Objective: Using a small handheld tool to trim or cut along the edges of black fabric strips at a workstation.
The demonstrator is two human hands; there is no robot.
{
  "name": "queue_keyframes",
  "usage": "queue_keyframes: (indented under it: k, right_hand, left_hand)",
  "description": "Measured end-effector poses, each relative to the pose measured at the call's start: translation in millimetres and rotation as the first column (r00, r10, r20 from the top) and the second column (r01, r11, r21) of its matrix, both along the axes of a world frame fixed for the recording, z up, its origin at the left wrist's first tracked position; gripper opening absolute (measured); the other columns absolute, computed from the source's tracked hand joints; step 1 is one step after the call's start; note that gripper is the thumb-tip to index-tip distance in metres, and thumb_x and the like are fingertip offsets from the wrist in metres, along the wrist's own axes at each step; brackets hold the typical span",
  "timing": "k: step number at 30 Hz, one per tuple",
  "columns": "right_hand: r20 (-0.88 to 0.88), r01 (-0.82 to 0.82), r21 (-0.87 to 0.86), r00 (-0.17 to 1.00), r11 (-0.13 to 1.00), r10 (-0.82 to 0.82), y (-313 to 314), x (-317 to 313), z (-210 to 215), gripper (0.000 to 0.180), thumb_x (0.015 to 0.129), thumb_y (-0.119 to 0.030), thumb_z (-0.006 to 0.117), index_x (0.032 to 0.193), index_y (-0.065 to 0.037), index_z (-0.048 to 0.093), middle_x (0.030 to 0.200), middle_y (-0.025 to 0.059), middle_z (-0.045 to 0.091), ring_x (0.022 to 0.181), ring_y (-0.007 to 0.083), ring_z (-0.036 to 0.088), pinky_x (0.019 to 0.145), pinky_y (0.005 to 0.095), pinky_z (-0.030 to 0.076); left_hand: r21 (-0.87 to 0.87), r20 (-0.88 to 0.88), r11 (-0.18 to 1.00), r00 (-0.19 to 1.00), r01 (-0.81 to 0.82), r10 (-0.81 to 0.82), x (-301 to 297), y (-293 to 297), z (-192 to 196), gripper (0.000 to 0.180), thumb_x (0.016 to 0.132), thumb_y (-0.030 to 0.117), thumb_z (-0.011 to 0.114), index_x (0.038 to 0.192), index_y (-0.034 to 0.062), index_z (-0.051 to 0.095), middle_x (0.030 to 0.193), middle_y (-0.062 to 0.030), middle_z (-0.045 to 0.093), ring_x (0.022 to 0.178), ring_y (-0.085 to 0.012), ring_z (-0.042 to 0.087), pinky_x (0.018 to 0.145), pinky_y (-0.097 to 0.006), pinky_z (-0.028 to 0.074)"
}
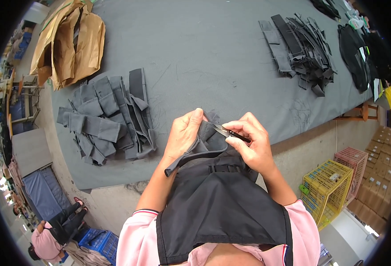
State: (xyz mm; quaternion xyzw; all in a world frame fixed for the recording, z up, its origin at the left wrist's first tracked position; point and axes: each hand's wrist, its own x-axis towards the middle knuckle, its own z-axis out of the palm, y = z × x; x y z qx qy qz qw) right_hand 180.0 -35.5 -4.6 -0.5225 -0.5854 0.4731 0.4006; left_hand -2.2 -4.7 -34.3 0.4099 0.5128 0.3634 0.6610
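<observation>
My left hand (184, 135) pinches a dark grey fabric strip (204, 153), part of which hangs down in front of my black apron. In my right hand (254, 144) is a small pair of thread snips (224, 131) with a black handle. The metal tips of the snips point left and meet the edge of the strip near my left fingertips. Whether the blades are closed on a thread is too small to tell. Left of my hands lies a loose pile of grey fabric strips (109, 117) on the grey-covered table (195, 57).
Another heap of frayed strips (302, 53) lies at the table's far right, near black garments (354, 57). A brown paper bag (78, 53) stands at the far left. Yellow (324, 190) and pink crates (353, 166) are on the floor at right. A person (53, 235) sits at lower left.
</observation>
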Motion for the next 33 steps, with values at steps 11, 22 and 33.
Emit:
queue_keyframes:
  k: [11,22,33]
  right_hand:
    - [-0.145,0.010,-0.070,0.989,0.997,-0.020,-6,3,-1,0.021,0.078,0.004,0.062,0.098,0.000,0.064,0.083,0.0038,0.048,0.065,0.0082,0.050,0.056,0.0221,0.042]
    - [0.545,-0.543,0.305,0.773,0.782,0.324,35,9,28,0.025,0.064,-0.008,0.072,0.087,-0.006,0.063,0.081,0.0048,0.053,0.077,0.0241,0.053,0.068,0.0356,0.046]
    - [0.635,-0.709,0.206,0.621,0.674,0.459,43,-1,29,0.028,0.062,-0.007,0.073,0.087,-0.006,0.062,0.081,0.0043,0.049,0.077,0.0239,0.050,0.065,0.0359,0.043]
  left_hand:
    - [-0.033,0.078,0.997,0.995,0.070,-0.067,-8,-2,2,0.041,0.099,0.035,0.045,0.080,0.0016,0.058,0.071,0.0050,0.052,0.067,-0.0039,0.043,0.061,-0.021,0.039]
    - [-0.199,0.050,0.936,0.957,0.290,-0.285,-20,3,8,0.045,0.097,0.041,0.046,0.083,0.0019,0.062,0.071,0.0032,0.055,0.067,-0.0053,0.045,0.061,-0.023,0.041]
    - [-0.205,0.088,0.930,0.952,0.307,-0.294,-26,0,3,0.042,0.098,0.038,0.044,0.084,0.0023,0.061,0.071,0.0044,0.052,0.067,-0.0047,0.043,0.059,-0.022,0.039]
